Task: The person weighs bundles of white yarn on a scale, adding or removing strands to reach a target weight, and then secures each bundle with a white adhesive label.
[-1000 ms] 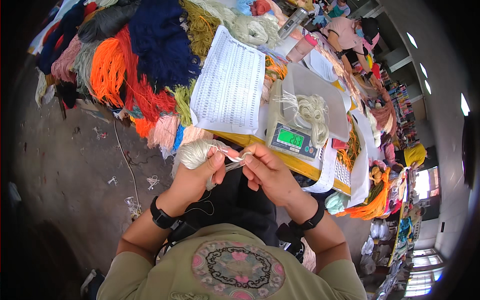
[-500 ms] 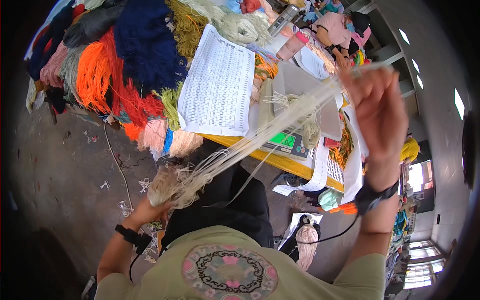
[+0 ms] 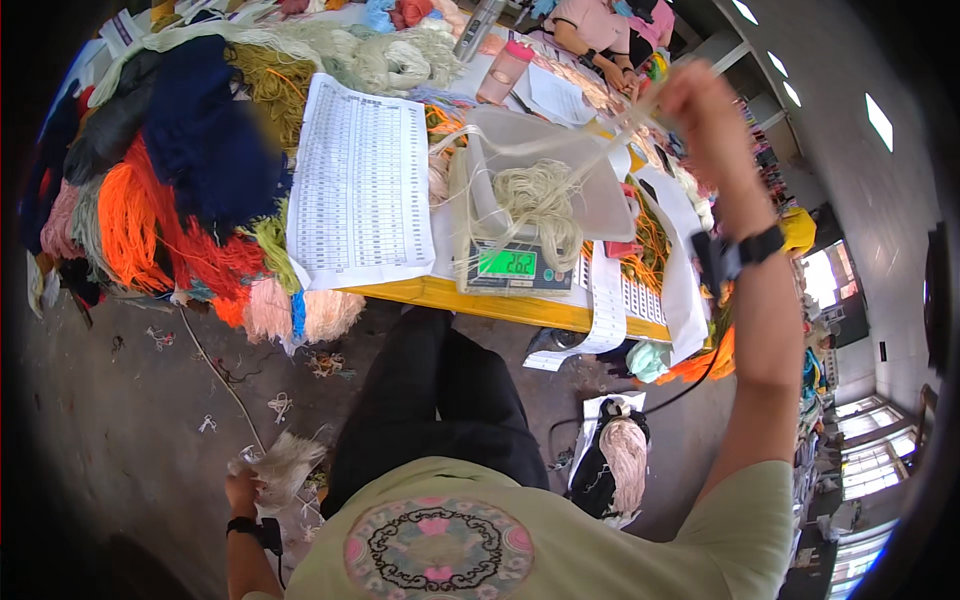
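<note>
Low on the left, beside my leg, my left hand (image 3: 243, 490) is closed round a cream yarn bundle (image 3: 288, 466) with loose, frayed ends. My right hand (image 3: 708, 125) is raised at the upper right, fingers closed on thin cream yarn strands (image 3: 632, 118), blurred, which trail down-left over a clear plastic bin (image 3: 608, 215). A looped cream skein (image 3: 540, 200) lies in that bin, some of it hanging over the front rim. Under the bin is a digital scale (image 3: 555, 278) with a lit green display.
Colored yarn heaps (image 3: 205, 130) cover the table's left side. A printed sheet (image 3: 360, 190) lies left of the scale, near the yellow table edge (image 3: 430, 298). A pink-lidded bottle (image 3: 506, 72) stands behind. Another person (image 3: 590, 30) works across the table. A pink skein (image 3: 624, 462) is on the floor.
My left hand has dropped down and left with its yarn bundle. My right hand has risen and moved left with its strands. The yarn no longer visibly stretches between them. My view has shifted right.
</note>
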`<action>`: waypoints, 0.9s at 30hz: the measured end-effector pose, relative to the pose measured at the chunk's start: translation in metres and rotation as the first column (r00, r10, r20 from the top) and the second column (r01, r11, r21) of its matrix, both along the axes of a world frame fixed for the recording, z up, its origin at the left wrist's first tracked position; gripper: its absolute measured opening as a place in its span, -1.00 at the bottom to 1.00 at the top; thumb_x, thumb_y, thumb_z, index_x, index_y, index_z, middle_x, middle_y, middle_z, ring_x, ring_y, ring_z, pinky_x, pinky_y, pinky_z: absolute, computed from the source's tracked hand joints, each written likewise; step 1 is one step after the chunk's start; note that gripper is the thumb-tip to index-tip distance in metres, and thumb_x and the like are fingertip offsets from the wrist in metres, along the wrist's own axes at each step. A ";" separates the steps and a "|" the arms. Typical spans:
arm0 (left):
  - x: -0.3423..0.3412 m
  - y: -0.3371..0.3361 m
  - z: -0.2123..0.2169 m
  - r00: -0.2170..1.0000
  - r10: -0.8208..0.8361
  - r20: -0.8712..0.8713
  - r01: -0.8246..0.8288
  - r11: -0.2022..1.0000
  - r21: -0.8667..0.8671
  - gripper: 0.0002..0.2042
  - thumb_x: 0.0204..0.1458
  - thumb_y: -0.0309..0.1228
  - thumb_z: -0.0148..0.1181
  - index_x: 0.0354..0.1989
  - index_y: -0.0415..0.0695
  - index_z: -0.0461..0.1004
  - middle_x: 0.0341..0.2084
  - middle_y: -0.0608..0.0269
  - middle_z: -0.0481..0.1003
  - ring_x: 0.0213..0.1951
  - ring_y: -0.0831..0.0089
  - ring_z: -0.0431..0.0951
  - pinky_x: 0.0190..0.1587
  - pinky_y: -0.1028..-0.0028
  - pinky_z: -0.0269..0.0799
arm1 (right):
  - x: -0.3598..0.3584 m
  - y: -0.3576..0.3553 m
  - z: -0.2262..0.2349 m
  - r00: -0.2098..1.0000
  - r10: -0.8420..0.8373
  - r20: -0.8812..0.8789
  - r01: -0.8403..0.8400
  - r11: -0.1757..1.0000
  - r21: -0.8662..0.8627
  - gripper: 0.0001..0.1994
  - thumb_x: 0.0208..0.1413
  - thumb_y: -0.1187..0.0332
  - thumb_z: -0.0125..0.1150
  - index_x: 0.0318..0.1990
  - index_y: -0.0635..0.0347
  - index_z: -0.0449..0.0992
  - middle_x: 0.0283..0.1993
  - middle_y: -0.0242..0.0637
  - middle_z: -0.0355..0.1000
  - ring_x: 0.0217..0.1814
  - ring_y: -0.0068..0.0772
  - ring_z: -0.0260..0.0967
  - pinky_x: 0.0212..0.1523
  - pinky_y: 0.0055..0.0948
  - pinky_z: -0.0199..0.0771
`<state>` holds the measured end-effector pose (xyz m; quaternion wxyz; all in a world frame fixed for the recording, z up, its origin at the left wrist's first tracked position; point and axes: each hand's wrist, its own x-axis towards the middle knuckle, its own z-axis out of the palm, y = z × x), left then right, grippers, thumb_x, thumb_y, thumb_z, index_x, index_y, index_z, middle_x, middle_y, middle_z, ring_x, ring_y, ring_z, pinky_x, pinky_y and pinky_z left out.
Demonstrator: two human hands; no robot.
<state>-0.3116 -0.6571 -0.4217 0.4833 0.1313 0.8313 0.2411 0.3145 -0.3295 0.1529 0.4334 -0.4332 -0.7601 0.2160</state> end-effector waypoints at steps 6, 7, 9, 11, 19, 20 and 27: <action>0.067 0.080 0.114 0.969 0.059 0.240 -0.124 0.956 0.266 -0.68 0.07 -0.14 0.22 -0.53 -0.06 0.33 -0.81 0.37 0.28 -0.84 0.58 0.20 -0.79 0.59 -0.01 | -0.033 -0.109 -0.143 0.612 -0.278 0.741 0.099 0.956 0.278 -0.79 0.10 0.40 0.22 -0.10 0.16 0.49 -0.21 -0.12 0.43 -0.29 -0.10 0.38 -0.17 -0.20 0.38; 0.080 0.089 0.137 0.955 0.042 0.295 -0.149 0.925 0.350 -0.68 0.09 -0.11 0.21 -0.53 -0.04 0.33 -0.82 0.40 0.26 -0.84 0.61 0.18 -0.79 0.60 -0.03 | -0.038 -0.119 -0.152 0.612 -0.279 0.740 0.101 0.956 0.277 -0.79 0.10 0.40 0.22 -0.10 0.16 0.49 -0.21 -0.12 0.43 -0.29 -0.10 0.38 -0.17 -0.20 0.38; 0.091 0.102 0.160 0.939 0.018 0.344 -0.174 0.886 0.430 -0.67 0.11 -0.08 0.20 -0.53 -0.01 0.33 -0.83 0.43 0.23 -0.84 0.64 0.17 -0.79 0.61 -0.04 | -0.044 -0.136 -0.163 0.735 -0.381 0.561 0.179 0.907 0.382 -0.73 0.03 0.48 0.26 -0.07 0.21 0.49 -0.06 -0.12 0.36 -0.32 -0.15 0.34 -0.18 -0.23 0.38; 0.093 0.107 0.170 0.902 -0.102 0.419 -0.159 0.825 0.543 -0.67 0.15 -0.07 0.16 -0.52 0.00 0.32 -0.84 0.46 0.18 -0.85 0.67 0.11 -0.81 0.63 -0.11 | -0.051 -0.151 -0.168 0.749 -0.406 0.524 0.246 0.904 0.350 -0.70 0.01 0.52 0.26 -0.05 0.22 0.49 0.00 -0.12 0.32 -0.31 -0.19 0.32 -0.20 -0.26 0.38; 0.124 0.110 0.271 0.929 -0.136 0.345 -0.112 0.784 0.610 -0.65 0.20 -0.06 0.08 -0.46 -0.07 0.34 -0.84 0.43 0.22 -0.85 0.66 0.11 -0.81 0.60 -0.08 | -0.044 -0.160 -0.174 0.724 -0.478 0.497 0.268 0.859 0.435 -0.61 -0.07 0.54 0.31 -0.01 0.23 0.48 0.14 -0.08 0.24 -0.13 -0.22 0.31 -0.10 -0.31 0.37; 0.129 0.105 0.292 0.852 -0.287 0.438 -0.142 0.678 0.721 -0.64 0.19 -0.02 0.07 -0.33 -0.10 0.37 -0.81 0.42 0.25 -0.84 0.67 0.13 -0.79 0.62 -0.04 | -0.044 -0.157 -0.176 0.736 -0.469 0.488 0.266 0.864 0.428 -0.60 -0.09 0.52 0.33 -0.02 0.23 0.49 0.16 -0.08 0.23 -0.08 -0.18 0.30 -0.06 -0.28 0.34; 0.202 0.121 0.343 0.489 -0.798 0.353 0.001 0.405 0.914 -0.40 0.12 0.05 0.11 0.05 -0.30 0.40 -0.50 0.12 0.55 -0.52 0.44 0.54 -0.51 0.55 0.39 | -0.065 -0.127 -0.184 0.551 -0.521 0.652 0.263 0.850 0.456 -0.68 -0.17 0.40 0.38 -0.19 0.18 0.48 0.24 -0.08 0.19 0.27 0.02 0.08 0.17 -0.02 0.04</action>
